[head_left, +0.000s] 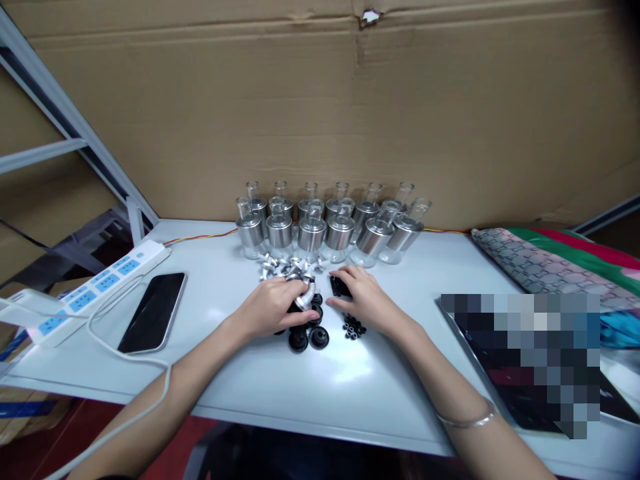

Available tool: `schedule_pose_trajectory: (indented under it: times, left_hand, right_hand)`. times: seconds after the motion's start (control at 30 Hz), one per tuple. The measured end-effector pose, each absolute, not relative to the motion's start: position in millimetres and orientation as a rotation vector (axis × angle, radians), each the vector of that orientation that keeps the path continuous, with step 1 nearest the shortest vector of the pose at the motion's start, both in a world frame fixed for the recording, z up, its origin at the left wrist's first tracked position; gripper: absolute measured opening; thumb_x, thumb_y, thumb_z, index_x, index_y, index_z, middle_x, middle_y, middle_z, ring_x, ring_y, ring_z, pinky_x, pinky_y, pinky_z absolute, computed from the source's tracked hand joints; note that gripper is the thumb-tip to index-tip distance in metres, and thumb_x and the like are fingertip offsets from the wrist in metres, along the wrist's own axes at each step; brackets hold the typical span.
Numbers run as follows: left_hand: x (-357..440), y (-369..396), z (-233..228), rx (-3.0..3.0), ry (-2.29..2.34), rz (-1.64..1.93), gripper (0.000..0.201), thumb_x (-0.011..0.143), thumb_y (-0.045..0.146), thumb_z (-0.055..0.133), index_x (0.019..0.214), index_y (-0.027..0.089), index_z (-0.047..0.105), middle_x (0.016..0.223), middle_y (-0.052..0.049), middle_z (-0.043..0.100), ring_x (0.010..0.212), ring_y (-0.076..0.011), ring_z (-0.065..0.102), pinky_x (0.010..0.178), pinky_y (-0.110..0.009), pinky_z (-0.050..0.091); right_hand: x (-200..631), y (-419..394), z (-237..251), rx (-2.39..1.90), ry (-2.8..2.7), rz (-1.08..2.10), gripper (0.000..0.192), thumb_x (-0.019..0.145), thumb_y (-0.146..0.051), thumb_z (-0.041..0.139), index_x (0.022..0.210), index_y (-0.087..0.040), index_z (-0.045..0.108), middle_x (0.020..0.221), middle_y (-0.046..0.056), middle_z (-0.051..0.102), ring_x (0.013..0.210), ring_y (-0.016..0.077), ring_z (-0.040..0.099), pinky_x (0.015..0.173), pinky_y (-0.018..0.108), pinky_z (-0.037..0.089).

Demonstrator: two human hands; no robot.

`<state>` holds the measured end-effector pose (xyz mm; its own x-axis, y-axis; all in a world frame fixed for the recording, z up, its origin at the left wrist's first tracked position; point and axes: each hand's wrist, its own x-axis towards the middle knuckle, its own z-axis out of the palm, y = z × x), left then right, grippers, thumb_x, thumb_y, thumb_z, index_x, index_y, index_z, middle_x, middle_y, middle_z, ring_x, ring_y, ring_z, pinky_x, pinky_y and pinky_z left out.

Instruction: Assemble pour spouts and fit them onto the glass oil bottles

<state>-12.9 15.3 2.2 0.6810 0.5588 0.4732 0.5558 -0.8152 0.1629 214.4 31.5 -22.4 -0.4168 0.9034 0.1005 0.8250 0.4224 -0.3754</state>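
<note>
Black caps [309, 333] lie in a loose cluster at the middle of the tabletop [280, 387], right under your left hand [273, 308] and just left of your right hand [361, 299]. Your left grip is closed around a small silver fitting [305, 298] with a black piece beneath it, the fingers curled over and pointing right. Your right grip rests together on a dark piece [340, 287] at its fingertips, pointing left, so both hands meet almost tip to tip above the caps. The nearest loose caps sit just toward you from the left fingers; the left hand is the closer one. A small heap of tiny black rings [353, 328] lies under the right palm's inner edge. Beyond your knuckles a scatter of silver fittings [287, 267] fills the gap before two rows of glass bottles with metal collars [325, 227], which stand close behind and leave little room forward. Toward you the tabletop is bare. A phone [154, 311] and power strip [100, 283] lie well to the left, a blurred dark slab [525, 360] to the right.
</note>
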Motion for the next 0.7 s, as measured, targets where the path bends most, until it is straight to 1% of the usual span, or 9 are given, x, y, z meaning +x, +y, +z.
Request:
schedule_pose_trajectory:
  times: [0.13, 0.3, 0.7]
  left_hand:
    - [-12.8, 15.8, 2.6, 2.878, 0.963, 0.809, 0.051, 0.095, 0.057, 0.028, 0.082, 0.014, 0.054, 0.058, 0.0, 0.052, 0.053, -0.0141, 0.049, 0.054, -0.025, 0.036]
    - [-12.6, 15.9, 4.3, 2.893, 0.958, 0.82, 0.051, 0.095, 0.056, 0.027, 0.081, 0.014, 0.053, 0.057, 0.001, 0.052, 0.052, -0.0132, 0.049, 0.054, -0.024, 0.036]
    - [-12.2, 14.9, 6.7, 2.903, 0.959, 0.841, 0.053, 0.095, 0.057, 0.026, 0.078, 0.014, 0.053, 0.055, 0.001, 0.052, 0.051, -0.0124, 0.049, 0.053, -0.023, 0.036]
  right_hand:
    - [214.1, 31.4, -21.5, -1.487, -2.405, 0.41, 0.04, 0.081, -0.031, 0.065, 0.117, -0.018, 0.057, 0.116, 0.012, 0.058, 0.112, 0.0305, 0.051, 0.094, 0.046, 0.042]
    - [216.2, 31.8, -23.0, -1.46, -2.399, 0.416, 0.033, 0.08, -0.026, 0.067, 0.11, -0.016, 0.06, 0.111, 0.012, 0.06, 0.108, 0.0294, 0.054, 0.091, 0.045, 0.045]
    - [222.2, 34.4, -26.0, -1.43, -2.388, 0.406, 0.03, 0.081, -0.024, 0.065, 0.109, -0.015, 0.06, 0.108, 0.012, 0.062, 0.106, 0.0301, 0.056, 0.091, 0.046, 0.047]
